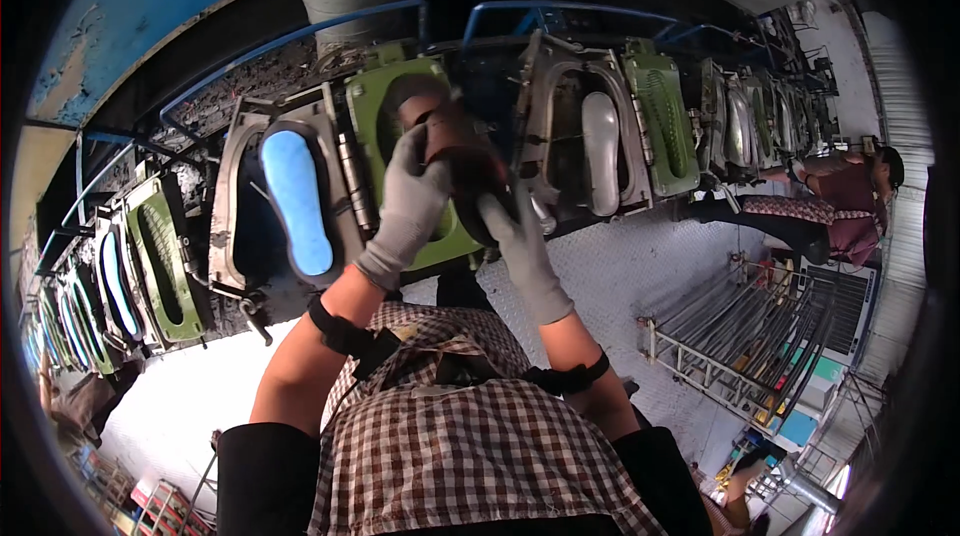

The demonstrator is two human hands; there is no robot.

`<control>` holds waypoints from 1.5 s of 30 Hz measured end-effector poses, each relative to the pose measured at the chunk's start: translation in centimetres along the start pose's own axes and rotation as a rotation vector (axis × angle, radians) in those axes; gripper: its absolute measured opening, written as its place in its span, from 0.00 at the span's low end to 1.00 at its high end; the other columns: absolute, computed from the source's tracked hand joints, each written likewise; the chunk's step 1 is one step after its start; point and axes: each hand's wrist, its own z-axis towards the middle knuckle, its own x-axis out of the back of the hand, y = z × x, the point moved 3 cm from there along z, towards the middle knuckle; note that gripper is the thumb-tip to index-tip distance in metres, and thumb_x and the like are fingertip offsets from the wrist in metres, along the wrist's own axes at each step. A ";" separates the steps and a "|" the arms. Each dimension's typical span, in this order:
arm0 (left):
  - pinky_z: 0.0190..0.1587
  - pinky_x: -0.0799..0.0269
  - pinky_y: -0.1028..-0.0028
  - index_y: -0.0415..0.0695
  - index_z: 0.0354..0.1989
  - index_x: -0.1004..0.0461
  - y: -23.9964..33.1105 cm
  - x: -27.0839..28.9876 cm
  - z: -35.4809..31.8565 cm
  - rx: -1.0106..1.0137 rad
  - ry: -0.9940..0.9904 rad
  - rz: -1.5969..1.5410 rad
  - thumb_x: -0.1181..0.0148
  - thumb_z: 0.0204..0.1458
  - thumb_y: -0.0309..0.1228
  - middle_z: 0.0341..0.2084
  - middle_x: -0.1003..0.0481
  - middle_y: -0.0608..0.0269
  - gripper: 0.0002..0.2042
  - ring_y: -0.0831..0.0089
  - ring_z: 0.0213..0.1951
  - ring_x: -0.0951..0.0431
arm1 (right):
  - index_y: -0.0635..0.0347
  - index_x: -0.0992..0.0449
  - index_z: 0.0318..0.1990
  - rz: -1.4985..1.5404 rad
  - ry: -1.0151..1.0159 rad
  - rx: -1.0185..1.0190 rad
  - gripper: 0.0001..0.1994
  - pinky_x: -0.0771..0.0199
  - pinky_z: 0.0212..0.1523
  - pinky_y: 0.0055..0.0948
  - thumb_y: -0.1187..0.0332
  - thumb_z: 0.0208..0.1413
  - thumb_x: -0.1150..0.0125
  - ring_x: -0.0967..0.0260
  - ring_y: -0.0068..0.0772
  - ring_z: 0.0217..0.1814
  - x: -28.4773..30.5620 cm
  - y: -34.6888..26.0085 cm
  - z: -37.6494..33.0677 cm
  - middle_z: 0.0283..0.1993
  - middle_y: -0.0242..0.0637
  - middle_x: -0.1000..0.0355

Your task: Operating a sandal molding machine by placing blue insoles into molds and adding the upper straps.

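Both my hands wear grey gloves and hold a dark brown shoe, blurred by motion, in front of a green mould plate. The fingers of my left hand are closed on the shoe's left side. My right hand grips its lower right part, with some fingers hidden behind it. Left of the green plate, a light blue sole-shaped piece lies over an open metal mould frame. To the right, a bare silver sole form sits in another metal frame.
More moulds, including a green one, run in a curved row to both sides. A blue rail passes behind them. At right, a person stands by the row, near a rack of metal bars. Another person's arm shows lower right.
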 end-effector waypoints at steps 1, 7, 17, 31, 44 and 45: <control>0.52 0.27 0.73 0.34 0.67 0.42 1.4 -3.2 -0.9 -0.068 -0.078 -0.089 0.47 0.57 0.21 0.54 0.28 0.54 0.27 0.70 0.51 0.26 | 0.67 0.42 0.67 0.308 0.014 -0.210 0.31 0.33 0.61 0.32 0.67 0.60 0.37 0.35 0.36 0.61 2.3 1.0 0.5 0.62 0.46 0.35; 0.60 0.33 0.71 0.39 0.73 0.55 -3.3 -20.7 0.6 -0.050 -0.252 -0.148 0.39 0.57 0.24 0.58 0.32 0.52 0.39 0.70 0.57 0.30 | 0.64 0.28 0.46 0.442 0.377 -0.142 0.10 0.32 0.40 0.16 0.75 0.58 0.39 0.33 0.15 0.40 18.1 5.2 7.4 0.41 0.28 0.28; 0.39 0.21 0.66 0.39 0.51 0.26 -11.8 -29.7 5.8 0.533 -0.097 -0.337 0.28 0.50 0.38 0.39 0.21 0.61 0.23 0.69 0.36 0.20 | 0.61 0.24 0.48 -0.077 0.304 -0.010 0.12 0.27 0.39 0.33 0.70 0.57 0.37 0.27 0.29 0.36 26.7 8.4 19.1 0.38 0.36 0.24; 0.39 0.20 0.65 0.42 0.54 0.31 -13.9 -29.5 -5.7 0.739 -0.413 -0.139 0.39 0.53 0.21 0.41 0.21 0.58 0.19 0.66 0.40 0.18 | 0.53 0.20 0.49 -0.578 -0.622 0.433 0.16 0.24 0.40 0.35 0.60 0.55 0.34 0.23 0.43 0.39 20.7 10.5 12.9 0.38 0.42 0.24; 0.54 0.26 0.58 0.48 0.63 0.36 -8.7 -28.6 1.0 0.797 0.085 -0.613 0.35 0.54 0.38 0.53 0.26 0.58 0.29 0.60 0.57 0.28 | 0.60 0.31 0.61 -0.539 -0.274 0.178 0.26 0.25 0.46 0.35 0.58 0.59 0.38 0.24 0.41 0.43 22.9 13.9 14.5 0.45 0.49 0.24; 0.55 0.27 0.58 0.47 0.63 0.36 -9.1 -29.2 1.9 0.804 0.037 -0.704 0.35 0.53 0.38 0.54 0.26 0.58 0.29 0.60 0.57 0.28 | 0.60 0.33 0.64 -0.761 -0.278 0.190 0.28 0.24 0.48 0.37 0.59 0.57 0.37 0.24 0.44 0.45 22.1 14.7 15.0 0.47 0.50 0.24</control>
